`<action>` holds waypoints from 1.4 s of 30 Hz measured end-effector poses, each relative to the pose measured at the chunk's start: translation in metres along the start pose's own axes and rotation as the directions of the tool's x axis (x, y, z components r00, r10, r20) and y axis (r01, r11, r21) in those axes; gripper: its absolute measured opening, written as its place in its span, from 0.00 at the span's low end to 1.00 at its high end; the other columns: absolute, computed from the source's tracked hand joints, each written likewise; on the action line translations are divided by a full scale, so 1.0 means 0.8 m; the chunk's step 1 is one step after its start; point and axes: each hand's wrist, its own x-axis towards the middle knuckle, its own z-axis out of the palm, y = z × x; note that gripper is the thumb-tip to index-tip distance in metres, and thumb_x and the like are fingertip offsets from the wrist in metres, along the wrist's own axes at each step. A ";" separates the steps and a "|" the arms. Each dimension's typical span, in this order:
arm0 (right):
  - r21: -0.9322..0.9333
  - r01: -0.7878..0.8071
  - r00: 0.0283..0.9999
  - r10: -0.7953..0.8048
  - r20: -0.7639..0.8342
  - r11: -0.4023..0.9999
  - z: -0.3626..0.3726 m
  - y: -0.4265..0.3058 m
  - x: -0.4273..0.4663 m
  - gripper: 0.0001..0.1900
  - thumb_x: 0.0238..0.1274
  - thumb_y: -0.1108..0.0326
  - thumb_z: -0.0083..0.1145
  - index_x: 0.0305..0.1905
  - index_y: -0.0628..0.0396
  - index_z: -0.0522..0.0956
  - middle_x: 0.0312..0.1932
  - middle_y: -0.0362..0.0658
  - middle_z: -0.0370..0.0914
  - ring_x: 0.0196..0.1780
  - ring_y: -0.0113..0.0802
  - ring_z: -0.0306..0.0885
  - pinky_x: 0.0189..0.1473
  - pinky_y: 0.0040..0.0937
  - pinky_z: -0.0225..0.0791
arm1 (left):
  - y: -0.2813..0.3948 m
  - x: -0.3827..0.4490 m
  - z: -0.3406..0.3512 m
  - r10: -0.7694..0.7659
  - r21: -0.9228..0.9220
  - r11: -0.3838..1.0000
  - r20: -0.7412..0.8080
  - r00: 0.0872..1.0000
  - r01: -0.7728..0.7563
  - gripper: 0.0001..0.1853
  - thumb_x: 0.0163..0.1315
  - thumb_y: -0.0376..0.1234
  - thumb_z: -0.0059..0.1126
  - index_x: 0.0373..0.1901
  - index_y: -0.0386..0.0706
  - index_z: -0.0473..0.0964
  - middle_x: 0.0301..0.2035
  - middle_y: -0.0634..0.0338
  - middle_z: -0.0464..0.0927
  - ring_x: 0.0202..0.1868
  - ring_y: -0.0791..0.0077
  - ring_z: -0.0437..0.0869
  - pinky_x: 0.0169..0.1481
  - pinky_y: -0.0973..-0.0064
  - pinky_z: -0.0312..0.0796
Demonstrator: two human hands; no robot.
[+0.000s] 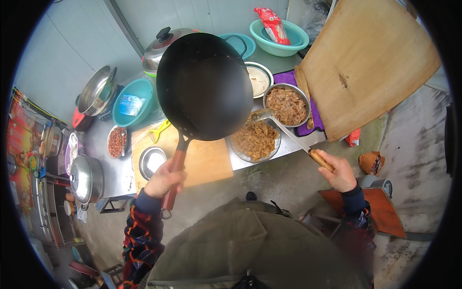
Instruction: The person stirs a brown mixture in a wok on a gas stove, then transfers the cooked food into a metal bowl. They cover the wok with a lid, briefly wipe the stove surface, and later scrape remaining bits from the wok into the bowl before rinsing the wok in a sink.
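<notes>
My left hand (165, 179) grips the reddish-brown handle of a black wok (205, 90). The wok is tilted up above the table, its dark underside or inside facing me; I cannot tell which. In my right hand (338, 171) is the wooden handle of a metal spatula (291, 134). Its blade reaches to the wok's right edge, above a glass bowl (278, 142) heaped with browned, shredded cooked food (256, 141). Behind that bowl, a steel bowl (307, 97) holds pale brown sliced meat (286, 105). The wok hides part of the table and of a lidded pot behind it.
A wooden board (205, 166) carries a small metal bowl (152, 162) and a yellow-green peeler (158, 130). Left of it are a bowl of peanuts (117, 142), a teal basin (133, 103) and a lidded pot (86, 178). A large wooden board (371, 61) leans at right beside a straw brush (303, 85).
</notes>
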 end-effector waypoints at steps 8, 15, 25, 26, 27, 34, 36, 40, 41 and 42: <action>0.664 -0.219 0.974 0.195 0.112 0.715 0.060 0.022 -0.004 0.29 0.62 0.72 0.56 0.69 0.53 0.63 0.42 0.42 0.79 0.40 0.25 0.76 0.41 0.22 0.69 | -0.003 -0.005 0.000 -0.004 -0.094 0.996 0.006 1.000 0.005 0.16 0.51 0.31 0.56 0.40 0.37 0.65 0.23 0.60 0.69 0.17 0.76 0.71 0.23 0.79 0.68; 0.811 -0.580 0.802 0.125 0.584 -0.069 0.078 0.008 0.006 0.28 0.69 0.57 0.46 0.71 0.48 0.58 0.27 0.38 0.67 0.23 0.22 0.60 0.23 0.19 0.55 | -0.014 -0.006 0.009 -0.009 -0.160 0.987 0.001 1.000 0.009 0.15 0.51 0.32 0.56 0.39 0.37 0.67 0.22 0.61 0.71 0.19 0.77 0.73 0.25 0.80 0.67; 0.589 -0.770 0.629 -0.132 0.766 -0.245 0.066 0.047 0.005 0.27 0.71 0.50 0.40 0.69 0.50 0.60 0.22 0.36 0.63 0.18 0.20 0.55 0.19 0.19 0.50 | -0.008 -0.012 0.007 0.025 -0.116 0.993 0.060 0.998 -0.018 0.20 0.52 0.32 0.56 0.44 0.35 0.63 0.22 0.59 0.68 0.15 0.75 0.71 0.20 0.80 0.67; 0.567 -0.787 0.602 -0.104 0.792 -0.243 0.059 0.050 0.003 0.27 0.71 0.50 0.40 0.69 0.50 0.61 0.22 0.36 0.63 0.18 0.20 0.55 0.19 0.19 0.49 | -0.006 -0.014 0.007 0.016 -0.124 0.992 0.073 0.997 -0.007 0.20 0.52 0.32 0.57 0.44 0.35 0.63 0.22 0.59 0.68 0.15 0.75 0.71 0.20 0.80 0.67; 0.538 -0.805 0.574 -0.094 0.814 -0.250 0.054 0.053 0.001 0.27 0.71 0.49 0.39 0.69 0.51 0.61 0.22 0.36 0.63 0.18 0.20 0.55 0.18 0.19 0.49 | -0.004 -0.016 0.006 0.013 -0.124 0.992 0.078 0.997 -0.003 0.20 0.52 0.33 0.57 0.44 0.35 0.63 0.22 0.59 0.68 0.15 0.75 0.71 0.20 0.80 0.67; 0.647 -0.762 0.646 0.044 0.762 -0.018 0.035 0.037 -0.031 0.26 0.70 0.53 0.43 0.68 0.52 0.63 0.21 0.38 0.65 0.19 0.21 0.59 0.19 0.20 0.54 | 0.001 -0.022 0.006 0.008 -0.095 0.995 0.052 0.999 -0.003 0.21 0.51 0.32 0.57 0.45 0.35 0.62 0.21 0.59 0.68 0.15 0.75 0.71 0.20 0.79 0.67; 0.691 -0.719 0.693 0.146 0.705 0.079 0.036 0.029 -0.042 0.27 0.70 0.53 0.45 0.68 0.52 0.62 0.21 0.39 0.66 0.18 0.22 0.60 0.19 0.21 0.54 | 0.002 -0.024 0.005 0.008 -0.130 0.992 0.075 0.997 0.002 0.20 0.51 0.32 0.56 0.45 0.35 0.62 0.21 0.59 0.68 0.15 0.75 0.71 0.20 0.79 0.67; 0.777 -0.605 0.788 0.275 0.551 0.177 0.052 0.013 -0.065 0.27 0.70 0.60 0.47 0.70 0.52 0.60 0.23 0.38 0.68 0.21 0.21 0.63 0.23 0.18 0.57 | 0.002 -0.027 0.006 0.029 -0.168 0.986 0.093 0.995 -0.013 0.20 0.52 0.32 0.56 0.45 0.35 0.62 0.22 0.59 0.68 0.15 0.75 0.71 0.20 0.78 0.67; 0.785 -0.556 0.824 0.307 0.476 0.273 0.061 0.008 -0.071 0.27 0.69 0.61 0.47 0.70 0.53 0.59 0.23 0.38 0.68 0.22 0.20 0.62 0.24 0.17 0.57 | 0.001 -0.027 0.008 0.038 -0.180 0.983 0.096 0.995 -0.020 0.20 0.52 0.32 0.55 0.45 0.36 0.62 0.22 0.59 0.68 0.15 0.75 0.71 0.20 0.78 0.67; 0.785 -0.501 0.859 0.315 0.402 0.365 0.073 0.004 -0.073 0.27 0.69 0.63 0.47 0.71 0.53 0.58 0.23 0.37 0.68 0.23 0.19 0.62 0.24 0.16 0.56 | -0.001 -0.026 0.010 0.055 -0.192 0.981 0.096 0.994 -0.036 0.20 0.53 0.32 0.55 0.45 0.36 0.62 0.22 0.60 0.68 0.15 0.76 0.71 0.20 0.79 0.67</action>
